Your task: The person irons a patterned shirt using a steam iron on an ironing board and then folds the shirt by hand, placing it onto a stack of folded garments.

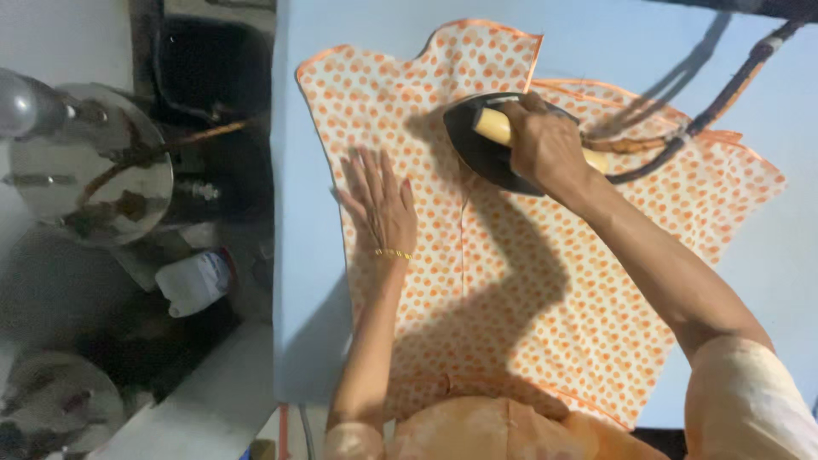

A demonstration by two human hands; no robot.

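A white cloth with orange dots and orange edging [511, 281] lies spread on a pale blue padded table [298, 281]. My left hand [379, 200] presses flat on the cloth, fingers apart, a thin gold bracelet at the wrist. My right hand [545, 145] grips the pale wooden handle of a black iron [477, 145], which rests on the cloth near its upper middle. A dark cord [724, 94] runs from the iron toward the upper right corner.
Left of the table's edge stand round metal vessels [85, 162], a white plastic bottle [192, 281] and dark clutter on the floor. A second, folded layer of the dotted cloth [724, 187] lies at the right.
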